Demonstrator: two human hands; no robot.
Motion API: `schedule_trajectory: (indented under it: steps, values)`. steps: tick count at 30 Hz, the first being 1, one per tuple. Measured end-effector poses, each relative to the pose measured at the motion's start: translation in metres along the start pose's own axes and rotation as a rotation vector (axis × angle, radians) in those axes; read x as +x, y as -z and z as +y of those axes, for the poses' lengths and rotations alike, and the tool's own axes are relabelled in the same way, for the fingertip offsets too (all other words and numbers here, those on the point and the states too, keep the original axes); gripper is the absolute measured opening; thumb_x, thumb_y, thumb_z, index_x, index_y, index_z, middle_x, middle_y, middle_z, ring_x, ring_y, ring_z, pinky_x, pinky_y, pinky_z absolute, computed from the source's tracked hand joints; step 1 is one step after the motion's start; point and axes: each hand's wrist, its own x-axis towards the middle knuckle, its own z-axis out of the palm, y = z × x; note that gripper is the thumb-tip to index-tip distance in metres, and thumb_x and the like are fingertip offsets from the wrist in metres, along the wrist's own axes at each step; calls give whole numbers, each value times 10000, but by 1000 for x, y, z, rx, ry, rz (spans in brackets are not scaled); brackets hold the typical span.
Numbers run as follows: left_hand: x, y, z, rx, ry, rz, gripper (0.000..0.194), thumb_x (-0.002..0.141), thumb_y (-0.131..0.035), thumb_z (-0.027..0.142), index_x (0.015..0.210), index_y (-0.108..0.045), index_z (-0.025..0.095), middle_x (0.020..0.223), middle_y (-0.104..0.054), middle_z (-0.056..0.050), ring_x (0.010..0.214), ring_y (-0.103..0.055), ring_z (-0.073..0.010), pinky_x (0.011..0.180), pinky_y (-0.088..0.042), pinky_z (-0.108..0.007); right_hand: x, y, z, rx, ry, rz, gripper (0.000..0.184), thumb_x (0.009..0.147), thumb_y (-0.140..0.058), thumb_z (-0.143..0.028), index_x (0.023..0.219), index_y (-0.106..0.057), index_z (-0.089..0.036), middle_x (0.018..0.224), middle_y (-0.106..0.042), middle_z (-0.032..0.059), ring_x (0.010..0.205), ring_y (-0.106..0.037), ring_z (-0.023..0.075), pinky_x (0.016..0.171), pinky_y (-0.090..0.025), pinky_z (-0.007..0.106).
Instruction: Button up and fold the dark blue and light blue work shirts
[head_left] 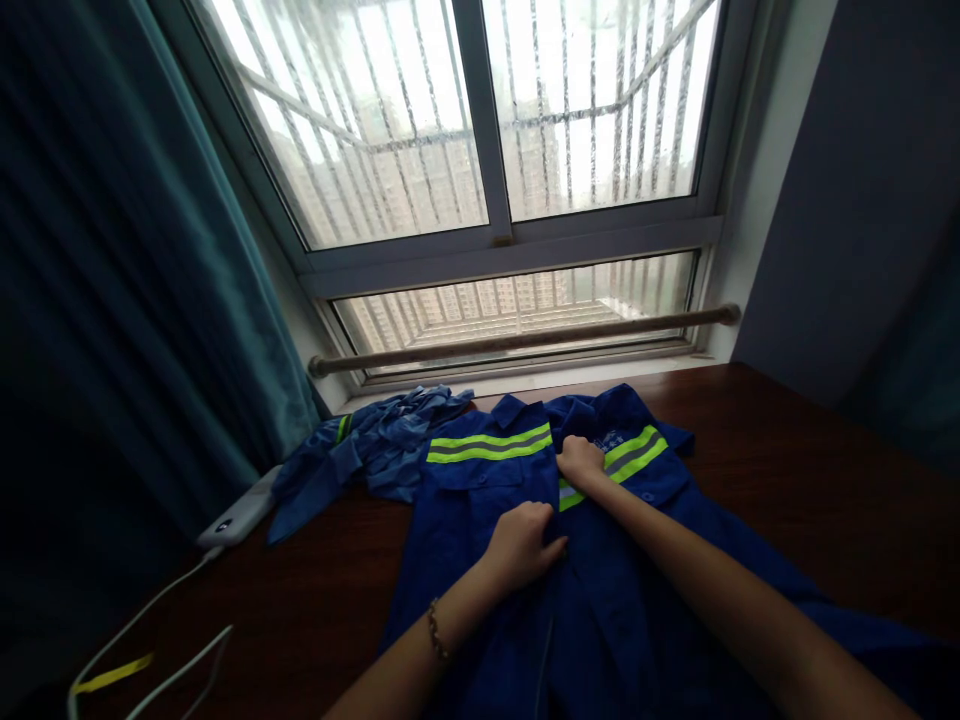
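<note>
Blue and lime-banded, the jacket (600, 560) lies on a wooden surface (765, 440). The right hand (581, 462) grips the jacket's front edge, fingers closed; lower on it, the left hand (521, 545) has curled fingers, hold unclear. Left of the jacket lies crumpled clothing (405, 430); beyond the jacket, a window (600, 110).

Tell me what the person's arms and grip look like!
The left arm and right arm are bare, with no sleeves in view. The left grip and right grip wear no gloves. A slim dark bracelet, beaded or chain-like, is on the left arm only.
</note>
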Motion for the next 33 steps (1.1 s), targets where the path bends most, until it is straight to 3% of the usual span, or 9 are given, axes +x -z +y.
schedule_trajectory:
  steps: [5, 8, 12, 16, 21, 26, 29, 33]
  values:
    - [-2, -3, 6, 147, -82, -84, 110, 765, -455, 267, 795, -507, 175, 759, -585, -59, 719, -551, -184, 627, -405, -264, 17, -1, 11, 432, -24, 53, 197, 691, -585, -279, 697, -585, -82, 768, -635, 188, 773, -617, 285, 648, -469, 340]
    - [-2, -3, 1, 181, -120, -109, 131, 770, -452, 282, 785, -521, 172, 728, -597, -64, 681, -569, -189, 597, -408, -266, 32, 16, 24, 732, -32, 89, 174, 761, -508, -265, 697, -523, -104, 629, -615, 115, 602, -617, 191, 536, -480, 270]
    - [-1, -7, -3, 217, -154, -119, 269, 823, -385, 368, 756, -549, 165, 688, -615, -74, 657, -595, -201, 588, -412, -275, 50, 41, 38, 1059, 16, 236, 164, 825, -413, -314, 831, -456, -155, 716, -628, 64, 647, -615, 140, 583, -502, 248]
    - [-1, -9, -2, 237, -170, -99, 352, 844, -341, 411, 732, -561, 159, 670, -624, -79, 648, -607, -208, 577, -410, -276, 53, 28, 43, 1205, 148, 219, 168, 749, -511, -255, 897, -461, -193, 887, -645, 36, 812, -609, 127, 713, -495, 256]
    - [0, -5, 0, 219, -167, -97, 414, 844, -323, 475, 730, -570, 162, 678, -633, -76, 650, -610, -207, 578, -398, -269, 50, -4, 47, 1129, 230, 88, 195, 644, -541, -106, 830, -526, -166, 910, -647, 66, 898, -590, 157, 786, -461, 312]
    - [0, -3, 1, 154, -117, -122, 531, 891, -171, 440, 733, -601, 173, 686, -640, -74, 670, -611, -191, 607, -384, -261, 26, -7, 39, 948, 218, 221, 101, 692, -542, -191, 787, -522, -162, 858, -611, 80, 902, -564, 200, 863, -384, 364]
    - [4, -6, -3, 79, -36, -125, 490, 891, -217, 390, 702, -612, 172, 683, -641, -69, 672, -607, -180, 608, -371, -249, -5, -17, 25, 631, 261, 289, 204, 689, -585, -323, 774, -532, -146, 854, -587, 114, 877, -550, 242, 818, -384, 359]
    - [22, -10, -12, -120, 150, -116, 362, 857, -321, 316, 669, -586, 155, 644, -630, -60, 602, -590, -162, 555, -356, -229, -32, -28, 16, 185, 252, 262, 246, 720, -546, -299, 886, -535, -117, 877, -592, 128, 828, -561, 217, 701, -398, 280]
